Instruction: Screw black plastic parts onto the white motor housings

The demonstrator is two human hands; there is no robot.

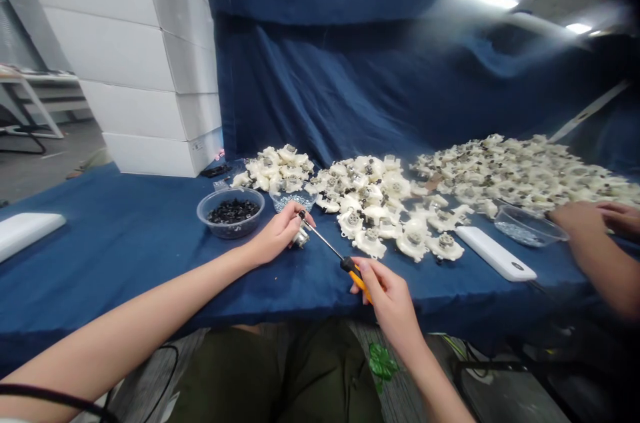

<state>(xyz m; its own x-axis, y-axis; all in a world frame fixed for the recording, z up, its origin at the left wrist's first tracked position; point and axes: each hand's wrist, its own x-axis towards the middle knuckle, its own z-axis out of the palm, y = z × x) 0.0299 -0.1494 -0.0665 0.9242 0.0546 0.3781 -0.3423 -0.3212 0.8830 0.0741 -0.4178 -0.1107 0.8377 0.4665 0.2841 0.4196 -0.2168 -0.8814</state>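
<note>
My right hand (385, 290) is closed round the orange and black handle of a screwdriver (327, 244). Its metal shaft points up and left toward my left fingertips, where a small black piece (301, 214) sits at the tip. My left hand (281, 233) is closed on a small pale part (301, 236), mostly hidden by the fingers. Just left of that hand stands a clear bowl of small black pieces (234, 211). Behind the hand is a clear bowl of small silvery screws (295, 200). Cream plastic parts with metal centres (373, 200) lie heaped beyond the screwdriver.
White boxes (145, 76) are stacked at the back left. Another heap of cream parts (525, 170) spreads at the right, near another person's hands (580, 220) and a clear bowl (530, 226). White slabs (495, 253) lie on the blue cloth; a blue curtain (320, 90) hangs behind.
</note>
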